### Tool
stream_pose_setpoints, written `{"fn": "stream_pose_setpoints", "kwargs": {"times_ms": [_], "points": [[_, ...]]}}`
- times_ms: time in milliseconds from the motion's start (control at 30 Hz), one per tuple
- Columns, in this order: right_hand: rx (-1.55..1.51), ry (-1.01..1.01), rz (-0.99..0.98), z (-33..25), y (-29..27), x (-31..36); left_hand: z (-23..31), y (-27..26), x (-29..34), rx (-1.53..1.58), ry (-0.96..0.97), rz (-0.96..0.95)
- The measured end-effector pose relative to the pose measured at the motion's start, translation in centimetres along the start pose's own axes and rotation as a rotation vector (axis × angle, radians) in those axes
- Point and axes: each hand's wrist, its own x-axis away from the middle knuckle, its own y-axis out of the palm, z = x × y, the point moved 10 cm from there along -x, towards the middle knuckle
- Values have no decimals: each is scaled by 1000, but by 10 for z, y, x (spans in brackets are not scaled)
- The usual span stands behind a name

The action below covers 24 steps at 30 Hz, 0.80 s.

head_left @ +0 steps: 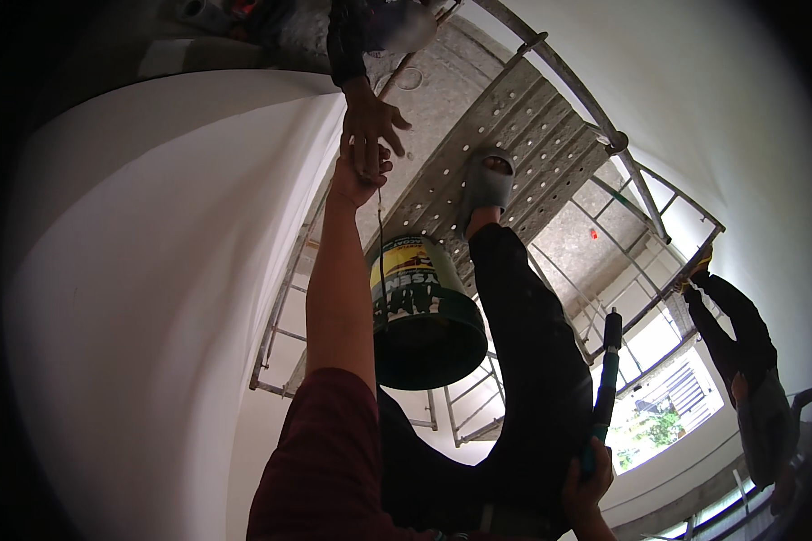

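Note:
My left hand (359, 178) reaches far forward with its fingers curled round the thin wire handle (381, 243) of a dark green bucket (424, 298). The bucket has a yellow label and hangs or stands by the perforated metal plank; its open mouth faces me and its inside is dark. Another person's hand (368, 117), in a dark sleeve, comes from the far side with fingers spread and touches or overlaps my left hand. At the lower right my right hand (589, 478) is closed round a slim teal and black tool handle (608, 370), held upright; its kind I cannot make out.
My leg (523, 307), in black trousers and a grey slide sandal (489, 180), rests on the scaffold plank (523, 117). Scaffold tubes (595, 113) run along the right. A white curved wall (171, 225) stands at left. Another person (753, 379) is at far right, near a window (672, 410).

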Motion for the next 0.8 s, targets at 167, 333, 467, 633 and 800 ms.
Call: {"fn": "stream_pose_setpoints", "kwargs": {"times_ms": [167,333,467,633,800], "points": [[-39,42,-47,-3,-3,-6,10,29,25,-72,-44,15],[-67,20,-22,-6,-5,-6,-1,69,87,-145,-104,27],[-70,42,-27,-14,-9,-4,-37,112,189,-553,-224,24],[-40,28,-90,-31,-11,-8,-87,153,397,-1310,-506,144],[-83,-51,-201,-74,-37,-17,-118,146,621,-1448,-522,522]]}}
